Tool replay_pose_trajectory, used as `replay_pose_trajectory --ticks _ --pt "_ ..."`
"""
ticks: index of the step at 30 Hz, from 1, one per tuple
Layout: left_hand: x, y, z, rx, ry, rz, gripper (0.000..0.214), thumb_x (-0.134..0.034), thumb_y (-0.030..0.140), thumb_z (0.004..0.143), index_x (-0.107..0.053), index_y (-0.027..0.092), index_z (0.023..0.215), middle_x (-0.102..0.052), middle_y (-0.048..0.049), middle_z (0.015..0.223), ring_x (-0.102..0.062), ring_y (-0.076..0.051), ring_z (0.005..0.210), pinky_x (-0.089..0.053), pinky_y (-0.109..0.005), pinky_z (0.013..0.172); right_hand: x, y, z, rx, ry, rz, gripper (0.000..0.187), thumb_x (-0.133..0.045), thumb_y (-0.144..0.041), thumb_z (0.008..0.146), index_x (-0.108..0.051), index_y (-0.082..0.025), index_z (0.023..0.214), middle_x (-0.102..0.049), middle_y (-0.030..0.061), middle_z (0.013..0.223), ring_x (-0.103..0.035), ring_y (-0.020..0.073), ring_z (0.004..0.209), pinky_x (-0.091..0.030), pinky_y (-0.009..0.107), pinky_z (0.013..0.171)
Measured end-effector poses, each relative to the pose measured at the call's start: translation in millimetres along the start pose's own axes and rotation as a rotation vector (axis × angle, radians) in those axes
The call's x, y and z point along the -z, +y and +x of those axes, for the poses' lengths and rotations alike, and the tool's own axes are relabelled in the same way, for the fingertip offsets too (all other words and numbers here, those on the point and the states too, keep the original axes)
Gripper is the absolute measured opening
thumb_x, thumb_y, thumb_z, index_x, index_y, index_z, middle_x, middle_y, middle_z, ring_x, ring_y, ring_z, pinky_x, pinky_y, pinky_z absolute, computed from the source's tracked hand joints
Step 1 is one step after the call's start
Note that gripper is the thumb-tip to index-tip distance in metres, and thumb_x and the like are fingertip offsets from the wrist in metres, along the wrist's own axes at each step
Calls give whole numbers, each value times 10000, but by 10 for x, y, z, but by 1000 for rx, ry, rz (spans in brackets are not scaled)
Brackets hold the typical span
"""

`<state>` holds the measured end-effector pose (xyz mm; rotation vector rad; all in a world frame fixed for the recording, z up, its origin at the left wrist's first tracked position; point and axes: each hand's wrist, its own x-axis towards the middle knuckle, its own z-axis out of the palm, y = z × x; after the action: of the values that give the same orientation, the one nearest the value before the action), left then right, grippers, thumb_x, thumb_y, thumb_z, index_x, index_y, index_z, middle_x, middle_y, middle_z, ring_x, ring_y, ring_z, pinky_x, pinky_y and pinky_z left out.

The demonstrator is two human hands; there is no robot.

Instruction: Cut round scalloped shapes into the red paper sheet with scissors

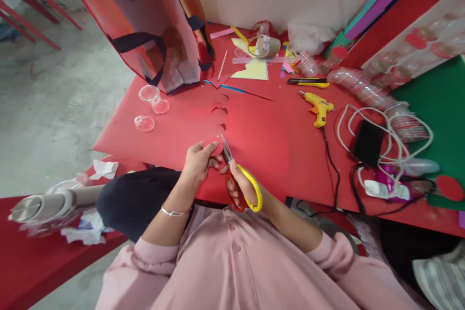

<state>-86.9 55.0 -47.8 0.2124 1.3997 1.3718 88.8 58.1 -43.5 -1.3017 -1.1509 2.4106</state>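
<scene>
My left hand (198, 160) pinches a small round piece of red paper (214, 146) at the near edge of a large red paper sheet (254, 131). My right hand (243, 186) grips scissors with red and yellow handles (241, 189). Their open blades (225, 147) point up at the red piece. Several curved cut-outs (220, 111) show in the sheet just above the hands. Both hands work close together over my lap, near the table's front edge.
A red bag with dark straps (156, 24) stands at the back left, with clear plastic lids (150, 106) beside it. A yellow glue gun (317, 106), a black phone (368, 143) with white cable, stacked clear cups (366, 92) and paper scraps (254, 70) lie to the right. A metal bottle (47, 206) rests at left.
</scene>
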Motion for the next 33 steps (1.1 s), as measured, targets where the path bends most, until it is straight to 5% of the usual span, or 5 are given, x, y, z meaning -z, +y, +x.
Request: replay_pose_trajectory --ticks 33 --pt "4 76 -24 74 -8 -9 345 -950 354 792 -676 152 734 -686 -61 528 -561 -116 332 -447 -195 359 80 16 -43 23 27 -30 830 -601 -1036 876 -589 -250 1141 -395 -118 648 -311 90 433 -357 199 351"
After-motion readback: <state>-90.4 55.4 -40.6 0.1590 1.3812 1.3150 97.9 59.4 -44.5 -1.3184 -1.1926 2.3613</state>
